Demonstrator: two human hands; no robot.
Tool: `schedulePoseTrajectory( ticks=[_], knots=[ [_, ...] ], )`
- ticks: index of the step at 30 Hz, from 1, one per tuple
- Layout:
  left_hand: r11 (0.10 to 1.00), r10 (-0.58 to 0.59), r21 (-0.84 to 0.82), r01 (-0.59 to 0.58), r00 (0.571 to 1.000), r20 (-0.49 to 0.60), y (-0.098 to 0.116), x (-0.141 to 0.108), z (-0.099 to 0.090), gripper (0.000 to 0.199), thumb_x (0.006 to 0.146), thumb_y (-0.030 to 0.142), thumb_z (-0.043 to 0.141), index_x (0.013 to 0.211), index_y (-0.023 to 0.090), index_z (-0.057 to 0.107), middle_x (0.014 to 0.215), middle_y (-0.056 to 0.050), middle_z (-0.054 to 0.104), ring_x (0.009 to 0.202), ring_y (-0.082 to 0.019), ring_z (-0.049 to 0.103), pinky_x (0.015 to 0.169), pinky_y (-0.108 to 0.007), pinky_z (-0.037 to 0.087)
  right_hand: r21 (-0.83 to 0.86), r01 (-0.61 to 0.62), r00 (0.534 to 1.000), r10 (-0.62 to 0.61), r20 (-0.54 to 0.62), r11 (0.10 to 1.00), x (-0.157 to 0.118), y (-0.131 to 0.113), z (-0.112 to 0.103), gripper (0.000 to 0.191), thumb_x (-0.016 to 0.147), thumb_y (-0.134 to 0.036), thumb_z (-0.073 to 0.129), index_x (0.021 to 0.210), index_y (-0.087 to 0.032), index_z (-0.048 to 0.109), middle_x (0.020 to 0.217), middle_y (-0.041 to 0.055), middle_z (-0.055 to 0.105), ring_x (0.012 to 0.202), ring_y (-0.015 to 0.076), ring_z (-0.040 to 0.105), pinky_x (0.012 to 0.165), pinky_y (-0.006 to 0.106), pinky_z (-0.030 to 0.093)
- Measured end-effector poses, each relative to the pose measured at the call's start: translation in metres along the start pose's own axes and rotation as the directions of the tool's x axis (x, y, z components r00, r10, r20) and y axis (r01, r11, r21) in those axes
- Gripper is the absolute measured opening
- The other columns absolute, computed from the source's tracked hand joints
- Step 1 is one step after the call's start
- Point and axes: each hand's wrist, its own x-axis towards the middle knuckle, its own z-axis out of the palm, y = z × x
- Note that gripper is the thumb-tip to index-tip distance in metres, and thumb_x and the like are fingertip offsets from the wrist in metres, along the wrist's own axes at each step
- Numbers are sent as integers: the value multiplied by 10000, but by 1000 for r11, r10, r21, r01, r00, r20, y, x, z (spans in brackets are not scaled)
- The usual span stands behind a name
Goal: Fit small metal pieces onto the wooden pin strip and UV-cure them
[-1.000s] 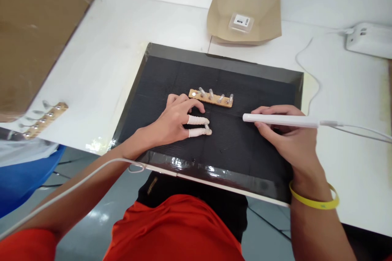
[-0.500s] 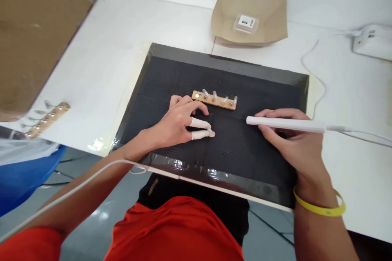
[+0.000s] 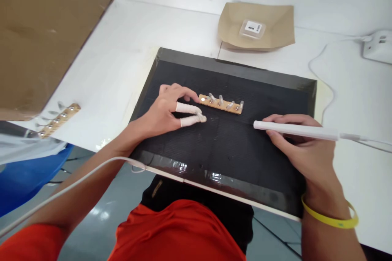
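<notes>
My left hand (image 3: 173, 108) is over the left part of the black mat (image 3: 232, 151), with white covers on thumb and index finger. Those two fingertips are pinched on something small and pale that I cannot make out. Another fingertip is at the left end of a tan strip (image 3: 225, 106), which bears several small clear tubes and a white dot. In my right hand (image 3: 301, 142) is a white pen-shaped tool (image 3: 295, 129), its blunt end pointing left above the mat. A cable leaves the tool's right end.
A brown paper tray (image 3: 228, 28) holding a clear labelled box (image 3: 252, 29) stands at the back. At the left are a brown board (image 3: 45, 36) and a second strip (image 3: 59, 120) with clear pieces. A white power strip (image 3: 378, 47) lies back right.
My left hand has moved left and slightly up relative to the strip, its pinch kept. The view has shifted a little. My right hand still holds the white tool.
</notes>
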Motion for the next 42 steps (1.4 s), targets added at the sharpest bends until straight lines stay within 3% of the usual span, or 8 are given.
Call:
schedulePoseTrajectory(
  ticks=[5,9,13,18,25,33,38,42],
  knots=[
    [997,-64,31,64,998,-1,-24,16,-6,219,912,462,807,1022,274,780,1111,-23,769,958,-209,648,988,-413,392,27,-13,1000,13,-5,1000,-1,1,0,249,791,-358,908,938,-290,719,1011,49,814,852,237,756,544,337,571],
    [1000,4,22,-5,999,36,-33,27,-2,136,944,393,771,912,271,822,1167,-27,768,1016,-215,644,1026,-428,365,5,-6,1000,6,-27,1000,-1,1,0,231,807,-354,900,953,-305,728,1011,42,813,838,232,749,565,348,569],
    [999,44,4,-44,998,36,-36,33,2,121,938,355,777,910,260,846,1165,-44,775,1026,-217,651,1021,-434,369,-3,-9,1000,9,-26,1000,-1,1,0,246,798,-370,904,953,-298,727,1012,43,811,861,249,754,574,359,567],
    [1000,-27,-1,27,998,52,-39,37,6,155,922,384,772,904,249,847,1171,-50,778,1040,-225,653,1052,-457,377,-20,-33,999,33,-12,999,0,-1,0,231,816,-401,889,943,-306,721,1020,63,812,873,273,756,587,383,579],
    [999,-18,-30,20,997,69,-41,36,9,145,937,382,762,935,260,841,1180,-45,779,1081,-239,672,1054,-473,379,-45,15,1000,-15,0,999,1,1,-1,244,812,-368,887,951,-267,714,994,47,815,852,213,766,576,300,575],
    [996,-49,-77,54,996,68,-38,31,3,210,930,461,787,1011,272,831,1190,-45,781,1101,-252,687,1041,-469,428,-44,0,1000,0,-3,999,0,1,0,236,812,-353,881,954,-272,712,992,46,816,833,207,758,564,293,577],
    [997,-49,-50,55,992,119,-40,24,-3,406,923,531,780,1234,270,771,1331,-80,721,1239,-288,660,1123,-504,437,-36,21,1000,-21,-4,999,0,2,-1,202,824,-297,863,965,-279,720,1000,29,818,881,185,762,590,254,579],
    [999,20,-50,-17,997,72,-39,15,-3,642,890,550,814,1450,292,635,1503,-126,599,1358,-295,587,1190,-519,438,-35,26,1000,-26,-3,999,-1,1,0,195,827,-296,864,963,-285,724,1009,26,816,888,179,758,557,238,551]
  ],
)
